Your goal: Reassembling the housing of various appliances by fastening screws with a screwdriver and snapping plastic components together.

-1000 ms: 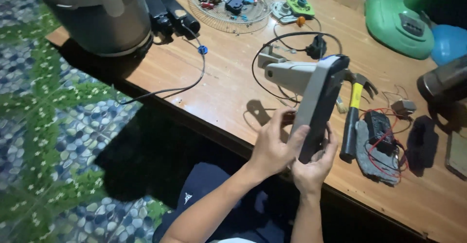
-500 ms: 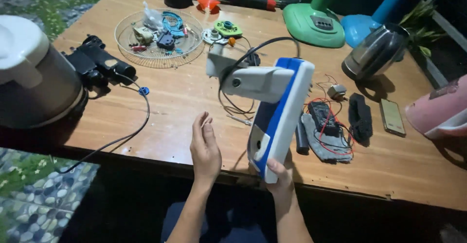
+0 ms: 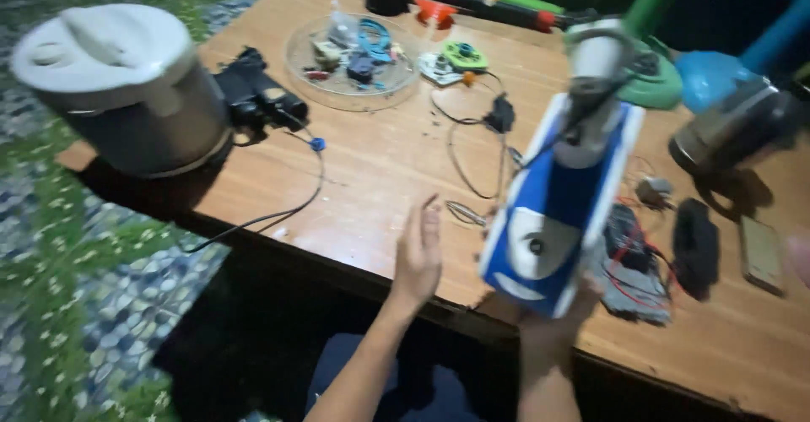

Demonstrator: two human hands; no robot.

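My right hand (image 3: 553, 321) holds a blue and white clothes iron (image 3: 561, 202) from below, tilted with its handle and top toward me and its black cord (image 3: 472, 148) trailing over the wooden table (image 3: 380, 177). My left hand (image 3: 418, 257) hovers open just left of the iron, fingers straight, touching nothing. Only the fingers of the right hand show beneath the iron's rear end.
A white and grey rice cooker (image 3: 118, 89) stands at the table's left end beside a black device (image 3: 257, 97). A clear lid with small parts (image 3: 354, 55) lies behind. To the right are a circuit board with red wires (image 3: 629, 257), a black case (image 3: 696, 245), a kettle (image 3: 730, 135) and a green base (image 3: 654, 80).
The iron has been turned so its top and handle face me instead of its side. My left hand let go earlier and stays open beside it. The view shifted left.
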